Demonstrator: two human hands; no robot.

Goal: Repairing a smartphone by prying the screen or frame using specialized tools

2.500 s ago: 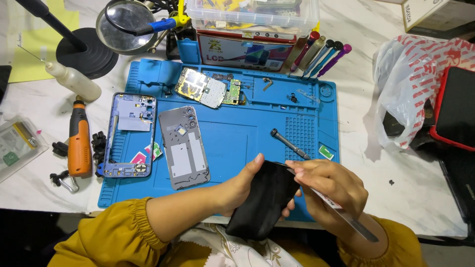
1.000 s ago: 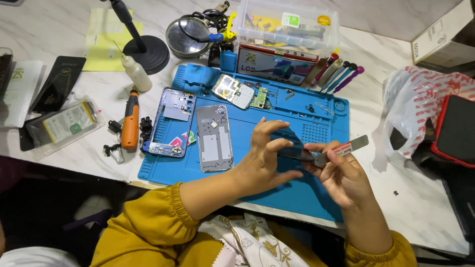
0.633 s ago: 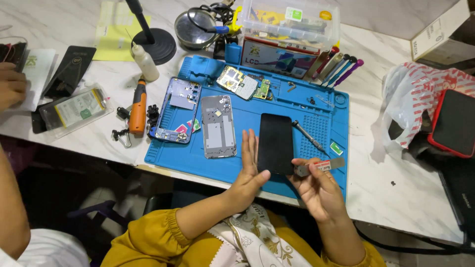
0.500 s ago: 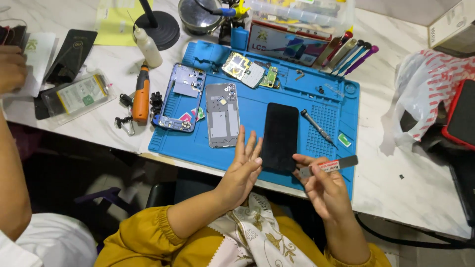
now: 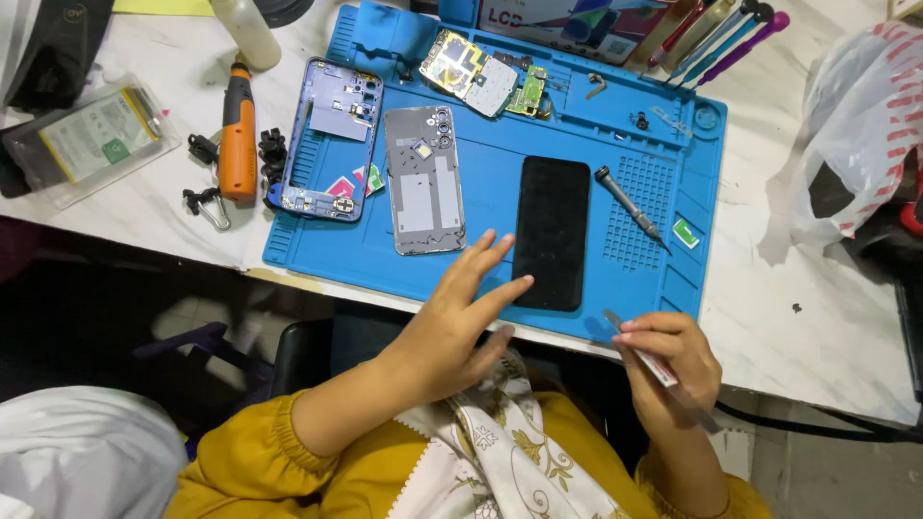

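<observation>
The black phone screen (image 5: 551, 233) lies flat near the blue mat's (image 5: 500, 279) front edge, left hand (image 5: 460, 317) spread empty beside it, right hand (image 5: 668, 360) gripping a thin pry tool (image 5: 661, 370) — prying looks next — needing a steadying hold.

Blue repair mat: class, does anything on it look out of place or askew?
Nothing stands out. On the blue mat the black screen panel, grey back cover and blue frame lie flat, side by side; the screwdriver lies slanted.
</observation>
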